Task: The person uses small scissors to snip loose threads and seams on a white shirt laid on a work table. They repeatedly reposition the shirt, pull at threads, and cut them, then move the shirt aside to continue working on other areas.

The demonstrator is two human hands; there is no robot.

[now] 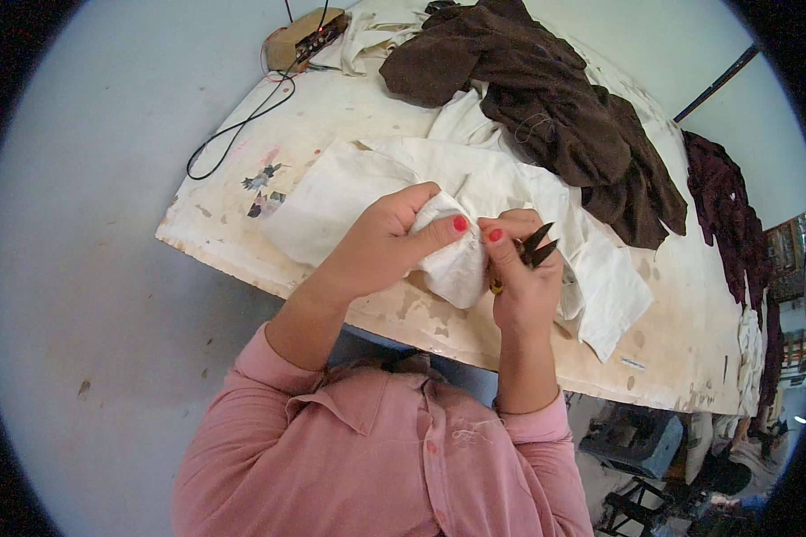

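A white cloth garment [340, 192] lies bunched across the table in front of me. My left hand [390, 237] is closed on a gathered fold of it, thumb on top. Close beside it, the thumb and fingers of my right hand [524, 268] pinch the edge of the same fold. Tucked in that right hand is a pair of thread snips [537, 246], their dark pointed blades sticking out past the fingers. A bit of yellow shows under the palm; the rest of the snips is hidden by the hand.
A dark brown garment [546, 107] is heaped at the back right of the worn, stained table [421, 322]. A tan box [300, 40] with a black cable [233, 134] sits at the back left. Maroon cloth [725, 206] hangs off the right edge.
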